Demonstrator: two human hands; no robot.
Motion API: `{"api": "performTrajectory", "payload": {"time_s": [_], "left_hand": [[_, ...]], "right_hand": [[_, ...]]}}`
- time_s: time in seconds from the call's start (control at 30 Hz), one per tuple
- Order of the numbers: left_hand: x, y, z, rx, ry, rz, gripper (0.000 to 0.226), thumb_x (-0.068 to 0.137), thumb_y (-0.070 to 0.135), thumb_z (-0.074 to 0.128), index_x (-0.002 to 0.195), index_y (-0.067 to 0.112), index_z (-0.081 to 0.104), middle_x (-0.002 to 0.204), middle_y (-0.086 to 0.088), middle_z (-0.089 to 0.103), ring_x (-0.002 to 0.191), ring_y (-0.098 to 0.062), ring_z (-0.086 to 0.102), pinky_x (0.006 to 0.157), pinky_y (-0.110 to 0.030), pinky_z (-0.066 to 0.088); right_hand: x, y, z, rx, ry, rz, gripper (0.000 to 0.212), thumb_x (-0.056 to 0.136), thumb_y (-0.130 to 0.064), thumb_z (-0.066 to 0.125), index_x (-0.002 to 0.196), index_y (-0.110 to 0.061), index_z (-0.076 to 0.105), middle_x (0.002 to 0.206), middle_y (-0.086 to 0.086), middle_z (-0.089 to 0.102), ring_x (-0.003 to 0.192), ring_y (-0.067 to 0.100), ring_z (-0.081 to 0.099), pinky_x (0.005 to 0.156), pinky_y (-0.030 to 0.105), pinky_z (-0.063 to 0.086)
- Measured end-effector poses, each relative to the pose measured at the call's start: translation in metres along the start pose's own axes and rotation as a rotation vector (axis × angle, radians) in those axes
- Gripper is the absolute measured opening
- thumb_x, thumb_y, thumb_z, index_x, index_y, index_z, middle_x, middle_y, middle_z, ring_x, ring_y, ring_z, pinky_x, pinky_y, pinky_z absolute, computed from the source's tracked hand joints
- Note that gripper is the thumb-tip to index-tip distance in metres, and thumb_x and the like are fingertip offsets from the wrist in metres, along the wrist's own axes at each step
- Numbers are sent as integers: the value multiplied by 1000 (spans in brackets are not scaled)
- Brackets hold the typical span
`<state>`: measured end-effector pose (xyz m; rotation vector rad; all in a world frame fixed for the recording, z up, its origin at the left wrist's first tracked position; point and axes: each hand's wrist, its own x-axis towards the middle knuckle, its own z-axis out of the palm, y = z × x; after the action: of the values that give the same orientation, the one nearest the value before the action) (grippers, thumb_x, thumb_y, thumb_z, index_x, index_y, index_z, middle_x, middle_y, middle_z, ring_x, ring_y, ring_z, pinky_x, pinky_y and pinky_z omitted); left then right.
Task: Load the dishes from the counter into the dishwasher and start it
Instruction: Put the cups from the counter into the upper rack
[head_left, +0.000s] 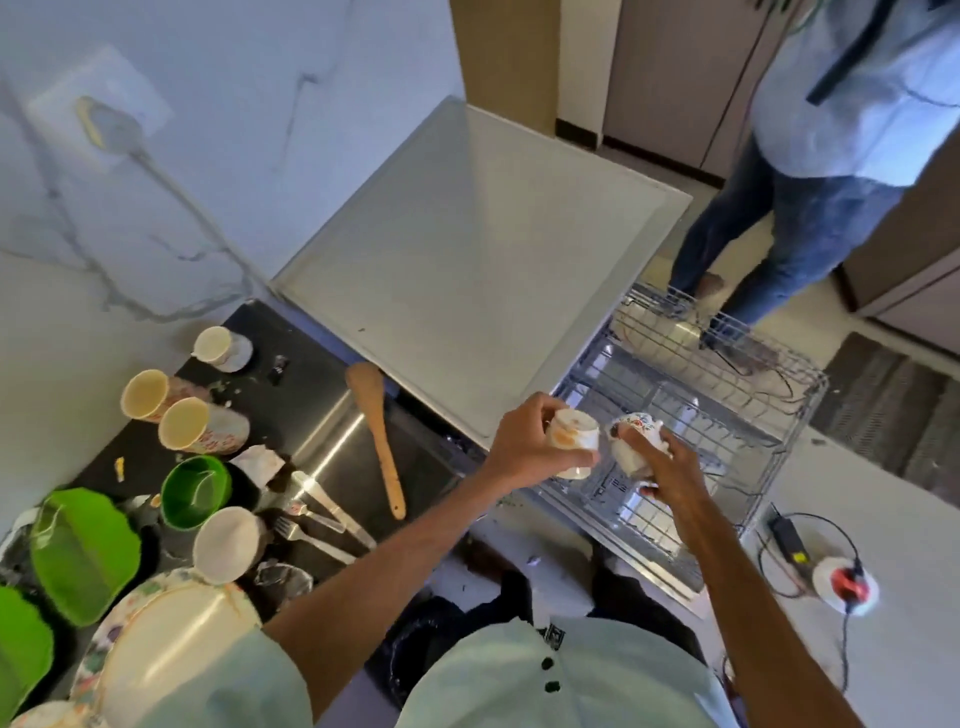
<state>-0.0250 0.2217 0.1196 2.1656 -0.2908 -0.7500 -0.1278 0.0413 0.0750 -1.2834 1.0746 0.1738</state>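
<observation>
One cup (574, 435) was gripped in the left hand (535, 447), a flowered cup (638, 431) clutched in the right hand (672, 470), just beside each other above the rack (753, 415). A knock and chip could be feared, or a slip onto wire.

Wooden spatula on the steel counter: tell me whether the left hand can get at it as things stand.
Probably not yet. The long wooden spatula lies uncovered, but the left hand grips a white patterned cup over the wire dishwasher rack, so its grip is taken.
</observation>
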Motion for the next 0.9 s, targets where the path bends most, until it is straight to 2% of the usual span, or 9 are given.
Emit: {"api": "performTrajectory", "payload": {"time_s": [0.07, 0.17, 0.33, 0.43, 0.5, 0.57, 0.77, 0.83, 0.9], "left_hand": [[7, 0, 38, 70, -30, 32, 71, 56, 41, 91, 117, 21, 60, 107, 8, 70, 94, -10, 66, 81, -26, 54], [18, -10, 89, 142, -58, -4, 70, 59, 43, 84, 121, 24, 59, 108, 6, 70, 97, -12, 66, 85, -27, 53], [45, -35, 140, 119, 1, -145, 57, 61, 35, 83, 111, 25, 58, 96, 10, 67, 79, -3, 63, 61, -8, 45], [69, -56, 157, 118, 61, -197, 57, 62, 25, 82, 111, 23, 52, 98, 7, 61, 77, -4, 60, 56, -11, 46], [91, -70, 165, 127, 109, -226, 60, 62, 25, 82, 112, 25, 48, 98, 6, 59, 81, -8, 62, 59, -22, 55], [115, -82, 172, 106, 161, -262, 58, 65, 19, 83, 110, 24, 46, 93, 7, 60, 78, -11, 64, 58, -31, 60], [190, -105, 180, 185, 342, -323, 61, 68, 35, 86, 113, 26, 45, 103, 4, 60, 85, -14, 59, 53, -23, 45], [214, -112, 183, 209, 403, -353, 61, 70, 35, 86, 116, 21, 50, 108, -1, 63, 90, -17, 59, 53, -20, 39], [233, -118, 184, 249, 453, -349, 60, 74, 34, 84, 122, 15, 53, 115, -7, 65, 98, -22, 60, 64, -28, 49]], "right_hand": [[15, 18, -27, -36, 57, 68, 67, 77, -46, 83, 134, -27, 55, 114, 9, 65, 85, 24, 66, 62, 32, 52], [41, 46, -59, -82, 61, 133, 90, 60, -62, 86, 134, -21, 57, 119, 12, 66, 83, 22, 66, 57, 30, 50], [94, 60, -68, -167, -16, 167, 92, 54, -66, 85, 128, -19, 58, 115, 8, 66, 89, 21, 64, 64, 32, 50], [138, 70, -54, -234, -54, 121, 99, 45, -74, 78, 127, -21, 60, 117, 6, 67, 95, 22, 66, 67, 33, 55], [162, 72, -42, -261, -57, 103, 89, 55, -71, 81, 127, -23, 61, 115, 2, 67, 94, 20, 65, 78, 39, 59], [184, 76, -30, -273, -44, 65, 70, 71, -57, 83, 127, -21, 62, 105, -2, 65, 84, 12, 62, 77, 39, 59], [233, 98, -5, -275, -14, 14, 71, 74, -48, 85, 134, -18, 59, 112, 1, 66, 86, 16, 63, 61, 24, 50], [245, 106, -1, -299, 4, -17, 70, 74, -47, 85, 133, -19, 60, 116, 2, 68, 94, 20, 64, 72, 27, 53], [256, 110, 2, -329, 19, -37, 72, 74, -49, 85, 135, -19, 60, 119, 4, 68, 99, 21, 62, 81, 31, 53]]}}
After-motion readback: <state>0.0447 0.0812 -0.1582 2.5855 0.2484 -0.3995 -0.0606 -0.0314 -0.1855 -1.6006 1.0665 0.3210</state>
